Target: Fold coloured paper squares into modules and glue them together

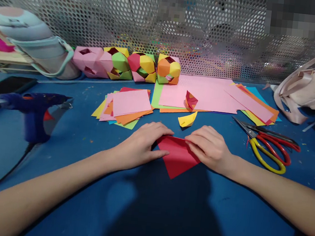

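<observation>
A red sheet of paper (176,155), folded over into a triangle with its point toward me, lies on the blue table between my hands. My left hand (150,143) grips its left corner, thumb on top. At the upper right of the fold, the fingers of my right hand (209,148) pinch the paper. Just beyond my hands rest a small folded yellow paper piece (187,119) and a folded red one (190,101).
Loose coloured squares (132,106) lie left of centre, larger pink sheets (196,94) behind. A blue glue gun (36,111) stands left; scissors (267,146) lie right. Paper balls (143,67), a bottle (38,45) and a bag (310,81) line the mesh panel (123,13).
</observation>
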The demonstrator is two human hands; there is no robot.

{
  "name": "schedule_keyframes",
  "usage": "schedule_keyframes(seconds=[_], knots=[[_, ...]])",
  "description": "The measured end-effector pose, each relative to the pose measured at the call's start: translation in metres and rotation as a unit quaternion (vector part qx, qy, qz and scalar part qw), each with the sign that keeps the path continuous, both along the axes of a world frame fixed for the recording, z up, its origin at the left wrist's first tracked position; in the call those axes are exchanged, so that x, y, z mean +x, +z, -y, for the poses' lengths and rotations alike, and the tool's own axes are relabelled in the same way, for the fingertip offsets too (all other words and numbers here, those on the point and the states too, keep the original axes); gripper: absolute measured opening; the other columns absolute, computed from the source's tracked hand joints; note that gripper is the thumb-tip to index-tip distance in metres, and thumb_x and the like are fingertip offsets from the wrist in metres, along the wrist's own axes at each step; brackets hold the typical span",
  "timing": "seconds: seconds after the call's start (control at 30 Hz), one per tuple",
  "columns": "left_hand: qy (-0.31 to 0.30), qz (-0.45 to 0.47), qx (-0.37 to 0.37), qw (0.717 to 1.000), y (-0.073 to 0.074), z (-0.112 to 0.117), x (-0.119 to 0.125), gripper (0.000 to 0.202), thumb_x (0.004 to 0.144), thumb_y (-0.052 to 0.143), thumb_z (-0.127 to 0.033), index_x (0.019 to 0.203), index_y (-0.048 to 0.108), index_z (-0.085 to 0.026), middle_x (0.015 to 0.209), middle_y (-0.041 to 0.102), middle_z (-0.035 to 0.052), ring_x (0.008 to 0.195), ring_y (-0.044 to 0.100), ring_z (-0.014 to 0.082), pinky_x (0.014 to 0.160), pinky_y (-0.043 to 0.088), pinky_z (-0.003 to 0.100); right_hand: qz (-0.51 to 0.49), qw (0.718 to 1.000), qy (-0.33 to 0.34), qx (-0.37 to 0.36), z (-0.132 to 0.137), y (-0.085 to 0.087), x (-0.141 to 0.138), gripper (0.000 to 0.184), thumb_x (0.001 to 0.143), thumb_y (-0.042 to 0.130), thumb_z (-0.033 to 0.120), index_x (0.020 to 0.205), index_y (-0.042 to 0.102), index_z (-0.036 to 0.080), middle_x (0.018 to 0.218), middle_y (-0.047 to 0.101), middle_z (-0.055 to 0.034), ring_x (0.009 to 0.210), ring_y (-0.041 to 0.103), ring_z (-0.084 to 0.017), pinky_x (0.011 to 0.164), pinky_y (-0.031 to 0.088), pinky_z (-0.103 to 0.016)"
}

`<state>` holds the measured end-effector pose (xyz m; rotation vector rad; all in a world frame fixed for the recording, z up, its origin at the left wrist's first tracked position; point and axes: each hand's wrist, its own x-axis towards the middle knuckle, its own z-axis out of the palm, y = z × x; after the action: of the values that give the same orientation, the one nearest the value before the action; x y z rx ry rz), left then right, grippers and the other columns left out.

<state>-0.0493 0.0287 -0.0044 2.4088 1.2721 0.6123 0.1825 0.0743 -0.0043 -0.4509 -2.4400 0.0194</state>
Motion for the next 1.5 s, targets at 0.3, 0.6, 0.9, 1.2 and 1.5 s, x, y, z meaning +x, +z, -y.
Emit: schedule_keyframes(seconds=[0.3, 0.6, 0.9, 1.2, 1.5], knots=[[-0.048, 0.018, 0.001, 0.999, 0.002, -0.002, -0.004, 0.033, 0.083, 0.057, -0.029, 0.113, 0.050, -0.018, 0.107, 0.057, 0.0085, 0.103, 0.050, 0.0223, 0.089, 0.039, 0.038, 0.082, 0.993, 0.086, 0.004, 0.008, 0.000, -0.006, 0.020, 0.091, 0.043, 0.018, 0.078, 0.058, 0.016, 0.074, 0.062, -0.0016, 0.073, 0.053, -0.012, 0.073, 0.035, -0.027], [-0.104, 0.041, -0.018, 0.994, 0.004, -0.007, -0.011, 0.019, 0.086, 0.054, -0.026, 0.102, 0.056, -0.017, 0.100, 0.057, 0.0076, 0.100, 0.049, 0.0198, 0.088, 0.039, 0.036, 0.142, 0.976, 0.131, 0.102, 0.009, 0.004, 0.001, 0.020, 0.089, 0.043, 0.020, 0.083, 0.062, 0.020, 0.075, 0.060, -0.0004, 0.077, 0.050, -0.013, 0.073, 0.028, -0.031], [-0.118, 0.047, -0.055, 0.990, 0.008, -0.009, -0.015, 0.011, 0.085, 0.053, -0.020, 0.094, 0.060, -0.017, 0.098, 0.057, 0.0076, 0.098, 0.050, 0.0190, 0.088, 0.040, 0.035, 0.189, 0.968, 0.136, 0.092, 0.014, 0.002, 0.001, 0.020, 0.091, 0.041, 0.021, 0.086, 0.060, 0.020, 0.079, 0.059, -0.0022, 0.079, 0.048, -0.014, 0.071, 0.027, -0.032], [-0.114, 0.043, -0.073, 0.990, 0.009, -0.010, -0.016, 0.013, 0.084, 0.053, -0.019, 0.094, 0.060, -0.018, 0.099, 0.056, 0.0075, 0.099, 0.050, 0.0194, 0.089, 0.039, 0.036, 0.228, 0.963, 0.126, 0.070, 0.017, -0.004, -0.003, 0.022, 0.093, 0.037, 0.021, 0.085, 0.057, 0.019, 0.078, 0.056, -0.0014, 0.077, 0.046, -0.014, 0.069, 0.025, -0.032], [-0.112, 0.038, -0.080, 0.990, 0.010, -0.010, -0.015, 0.013, 0.083, 0.053, -0.018, 0.095, 0.060, -0.018, 0.098, 0.056, 0.0072, 0.100, 0.049, 0.0193, 0.091, 0.038, 0.036, 0.227, 0.961, 0.133, 0.090, 0.019, 0.000, -0.003, 0.021, 0.092, 0.039, 0.023, 0.091, 0.059, 0.017, 0.080, 0.057, -0.0033, 0.080, 0.047, -0.017, 0.068, 0.027, -0.033]])
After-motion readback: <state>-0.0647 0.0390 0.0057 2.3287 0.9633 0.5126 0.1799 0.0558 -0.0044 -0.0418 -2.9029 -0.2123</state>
